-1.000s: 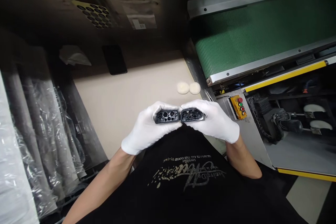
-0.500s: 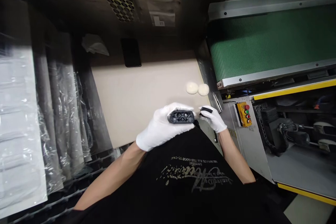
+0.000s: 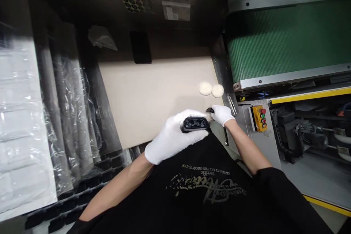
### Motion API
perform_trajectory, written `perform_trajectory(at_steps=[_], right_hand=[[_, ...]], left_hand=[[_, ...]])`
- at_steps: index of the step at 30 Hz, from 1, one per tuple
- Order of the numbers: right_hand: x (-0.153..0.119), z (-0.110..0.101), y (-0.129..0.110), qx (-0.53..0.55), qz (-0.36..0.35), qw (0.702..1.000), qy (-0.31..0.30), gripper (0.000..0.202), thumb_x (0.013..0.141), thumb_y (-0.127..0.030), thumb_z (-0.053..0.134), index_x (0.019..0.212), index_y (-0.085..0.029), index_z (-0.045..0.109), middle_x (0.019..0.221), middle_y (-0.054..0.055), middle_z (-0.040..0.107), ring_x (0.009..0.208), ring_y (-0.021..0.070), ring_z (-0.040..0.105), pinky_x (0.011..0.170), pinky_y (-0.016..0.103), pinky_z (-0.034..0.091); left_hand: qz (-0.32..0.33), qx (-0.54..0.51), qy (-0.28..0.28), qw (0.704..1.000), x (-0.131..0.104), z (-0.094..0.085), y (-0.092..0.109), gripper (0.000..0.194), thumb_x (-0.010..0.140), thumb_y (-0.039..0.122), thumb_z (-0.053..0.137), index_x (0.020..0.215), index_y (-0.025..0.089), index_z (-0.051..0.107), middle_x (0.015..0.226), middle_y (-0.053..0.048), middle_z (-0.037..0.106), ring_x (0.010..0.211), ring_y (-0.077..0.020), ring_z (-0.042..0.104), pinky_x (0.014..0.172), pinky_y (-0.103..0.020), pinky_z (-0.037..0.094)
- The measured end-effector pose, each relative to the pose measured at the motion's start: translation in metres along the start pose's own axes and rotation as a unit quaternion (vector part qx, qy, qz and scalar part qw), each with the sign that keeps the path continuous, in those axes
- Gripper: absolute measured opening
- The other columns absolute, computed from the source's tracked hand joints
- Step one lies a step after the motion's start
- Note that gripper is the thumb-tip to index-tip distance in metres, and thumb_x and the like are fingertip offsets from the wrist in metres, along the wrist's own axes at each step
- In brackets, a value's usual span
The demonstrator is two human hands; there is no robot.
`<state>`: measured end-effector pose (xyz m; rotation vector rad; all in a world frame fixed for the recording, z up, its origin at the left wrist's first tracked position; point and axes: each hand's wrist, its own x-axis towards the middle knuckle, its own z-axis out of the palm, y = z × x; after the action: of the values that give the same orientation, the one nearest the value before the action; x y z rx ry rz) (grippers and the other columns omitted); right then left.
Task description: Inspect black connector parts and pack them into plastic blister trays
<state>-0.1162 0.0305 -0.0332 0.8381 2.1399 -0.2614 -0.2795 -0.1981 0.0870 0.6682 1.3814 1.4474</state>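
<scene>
Both my hands wear white gloves and sit close to my chest, over the near edge of a beige table. My left hand grips a black plastic part with several round openings facing me. My right hand is just to its right, closed on a second small black part, of which only a tip shows past the fingers. The two parts are apart. Two white round pads lie on the table just beyond my right hand.
A green conveyor belt runs at the right, with a yellow button box under it. A black phone and a crumpled white cloth lie at the table's far edge. Plastic-wrapped stacks and black trays stand left.
The two black parts were held side by side; my right hand has pulled its part away to the right and farther from me. The view has shifted left.
</scene>
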Motion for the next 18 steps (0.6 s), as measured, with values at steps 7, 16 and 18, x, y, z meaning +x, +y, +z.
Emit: perform_trajectory(at_steps=[7,16,18], right_hand=[[0.015,-0.025,-0.046,-0.071,0.007,0.996,-0.047,0.036,0.091,-0.010,0.058,0.123,-0.009,0.076,0.127,0.026,0.075,0.122,0.0383,0.071,0.101,0.047,0.052],[-0.054,-0.058,-0.011,0.061,0.003,0.991,0.117,0.033,0.095,-0.030,0.064,0.125,-0.018,0.072,0.111,0.014,0.079,0.100,0.0287,0.075,0.089,0.040,0.056],[-0.099,-0.073,-0.006,0.205,-0.078,0.955,0.199,0.025,0.096,-0.035,0.066,0.115,-0.023,0.076,0.095,0.006,0.078,0.084,0.0232,0.073,0.080,0.038,0.058]], left_hand=[[0.105,0.074,0.065,0.990,-0.002,0.000,0.002,0.026,0.086,0.019,0.083,0.111,0.027,0.079,0.105,0.000,0.081,0.092,-0.0205,0.076,0.092,-0.038,0.064],[0.181,0.064,0.104,0.976,-0.001,-0.006,-0.002,0.025,0.087,0.016,0.081,0.110,0.027,0.079,0.108,-0.005,0.081,0.097,-0.0228,0.077,0.090,-0.040,0.064],[0.215,0.057,0.099,0.970,0.001,-0.007,-0.003,0.030,0.088,0.013,0.080,0.114,0.026,0.077,0.109,-0.004,0.081,0.098,-0.0216,0.077,0.089,-0.039,0.064]])
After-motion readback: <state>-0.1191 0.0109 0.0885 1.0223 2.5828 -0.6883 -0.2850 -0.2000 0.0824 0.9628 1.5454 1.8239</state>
